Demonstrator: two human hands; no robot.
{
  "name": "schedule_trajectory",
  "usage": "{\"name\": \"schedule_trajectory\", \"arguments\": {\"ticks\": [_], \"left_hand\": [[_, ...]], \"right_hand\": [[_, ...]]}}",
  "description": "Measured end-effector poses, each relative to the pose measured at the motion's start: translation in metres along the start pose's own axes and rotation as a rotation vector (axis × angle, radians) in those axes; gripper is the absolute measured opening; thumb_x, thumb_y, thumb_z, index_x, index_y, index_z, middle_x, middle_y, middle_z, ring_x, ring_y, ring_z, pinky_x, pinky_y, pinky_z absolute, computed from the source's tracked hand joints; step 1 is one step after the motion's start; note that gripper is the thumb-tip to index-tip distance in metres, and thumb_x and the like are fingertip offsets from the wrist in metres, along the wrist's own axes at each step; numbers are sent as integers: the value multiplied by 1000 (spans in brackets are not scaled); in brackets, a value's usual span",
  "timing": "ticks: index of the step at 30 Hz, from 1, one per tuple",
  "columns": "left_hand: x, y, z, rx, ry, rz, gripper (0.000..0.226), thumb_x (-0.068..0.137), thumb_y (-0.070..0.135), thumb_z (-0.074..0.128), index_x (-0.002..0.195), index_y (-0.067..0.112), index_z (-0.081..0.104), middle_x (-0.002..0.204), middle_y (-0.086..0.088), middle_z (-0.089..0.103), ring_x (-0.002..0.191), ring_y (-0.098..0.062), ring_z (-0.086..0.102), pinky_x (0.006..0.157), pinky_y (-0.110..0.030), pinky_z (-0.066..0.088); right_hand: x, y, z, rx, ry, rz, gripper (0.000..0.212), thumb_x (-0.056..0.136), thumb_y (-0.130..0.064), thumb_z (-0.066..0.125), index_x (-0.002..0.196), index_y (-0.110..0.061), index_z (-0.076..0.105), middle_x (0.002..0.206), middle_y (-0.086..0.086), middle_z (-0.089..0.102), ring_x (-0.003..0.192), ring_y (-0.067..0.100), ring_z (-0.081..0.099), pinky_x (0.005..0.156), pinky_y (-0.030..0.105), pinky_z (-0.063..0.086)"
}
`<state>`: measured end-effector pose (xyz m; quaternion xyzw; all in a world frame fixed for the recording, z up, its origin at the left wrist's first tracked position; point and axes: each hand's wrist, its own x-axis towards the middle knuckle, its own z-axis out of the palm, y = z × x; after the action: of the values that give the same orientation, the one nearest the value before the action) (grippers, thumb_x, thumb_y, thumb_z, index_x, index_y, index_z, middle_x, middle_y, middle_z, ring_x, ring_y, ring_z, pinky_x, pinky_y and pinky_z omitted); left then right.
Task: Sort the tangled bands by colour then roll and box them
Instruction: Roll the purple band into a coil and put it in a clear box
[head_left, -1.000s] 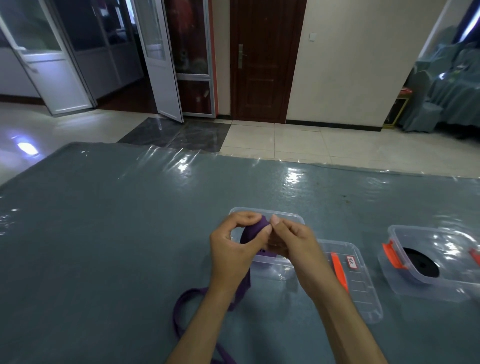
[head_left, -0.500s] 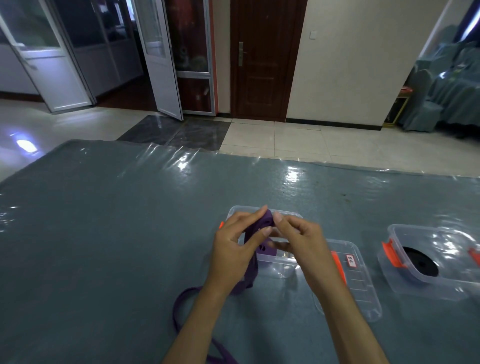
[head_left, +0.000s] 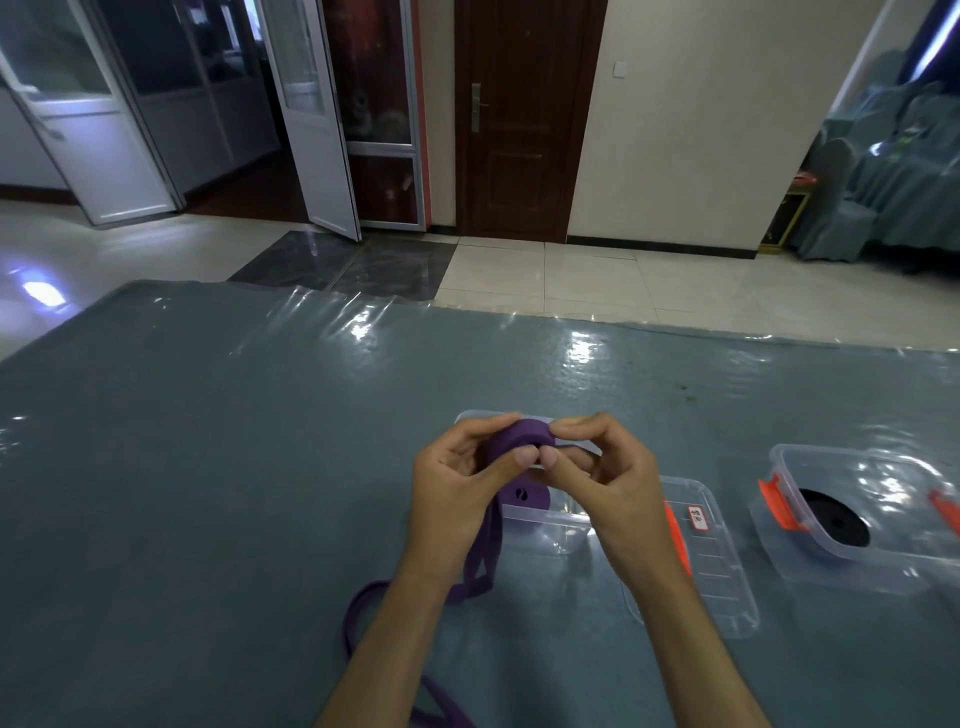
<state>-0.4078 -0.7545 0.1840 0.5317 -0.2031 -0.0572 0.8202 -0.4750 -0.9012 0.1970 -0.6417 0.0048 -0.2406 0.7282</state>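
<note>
- two hands meet over the middle of the surface (head_left: 218, 467), which is covered in a grey-blue cloth under a wrinkly, shiny clear plastic sheet
- left hand (head_left: 457, 488) has its grip curled round a flat purple band (head_left: 519, 441) that's partly wound into a tight roll, thumb pressing the near side
- right hand (head_left: 608, 483) pinches the same roll from the other side, thumb tip touching the left thumb tip
- the roll is held up in the air just above a clear plastic box (head_left: 550, 525), which is rectangular with thin see-through walls
- inside that box sits another purple roll (head_left: 524, 496), flat disc shape with a small dark hole in the centre
- the loose tail of the band hangs down from the left hand and loops across the surface toward the near edge
- clear lid (head_left: 722, 582) with an orange clip and a little label lies flat just right of that box
- further right, a second clear box (head_left: 857, 525) with orange latches holds a black roll (head_left: 836, 519)
</note>
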Motion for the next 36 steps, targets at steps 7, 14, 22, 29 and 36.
{"name": "schedule_trajectory", "arguments": {"ticks": [7, 14, 22, 29, 36], "left_hand": [[2, 9, 1, 11, -40, -8, 38, 84, 28, 88, 120, 19, 79, 121, -6, 74, 115, -25, 74, 94, -24, 57], [5, 16, 5, 17, -5, -19, 36, 77, 25, 91, 111, 27, 77, 109, -7, 80, 105, -23, 77, 88, -23, 60], [1, 11, 17, -57, 93, -12, 22, 78, 23, 91, 97, 17, 80, 100, -12, 80, 96, -25, 78, 81, -23, 60], [3, 10, 15, -68, 32, -133, 36, 79, 40, 90, 110, 23, 82, 113, -11, 79, 111, -26, 76, 93, -25, 58], [2, 11, 18, 68, 5, 4, 28, 86, 32, 84, 113, 25, 82, 108, -3, 77, 107, -22, 75, 90, -24, 58]], "right_hand": [[2, 3, -4, -166, -4, -141, 20, 86, -15, 87, 102, -14, 76, 108, 7, 79, 104, 28, 77, 84, 36, 64], [2, 0, -8, -227, -2, -224, 30, 87, -11, 86, 111, -29, 78, 108, -1, 77, 106, 21, 76, 85, 26, 63], [-3, 2, 9, -85, 50, -150, 27, 80, -4, 89, 88, -23, 71, 103, 5, 75, 103, 24, 76, 78, 27, 62], [-1, -3, 4, -128, 88, -171, 33, 81, -11, 89, 106, -26, 76, 103, 2, 76, 97, 24, 77, 78, 24, 61], [-7, 7, 3, 9, 128, -49, 26, 81, -15, 90, 97, -13, 70, 115, 15, 75, 98, 37, 78, 84, 50, 65]]}}
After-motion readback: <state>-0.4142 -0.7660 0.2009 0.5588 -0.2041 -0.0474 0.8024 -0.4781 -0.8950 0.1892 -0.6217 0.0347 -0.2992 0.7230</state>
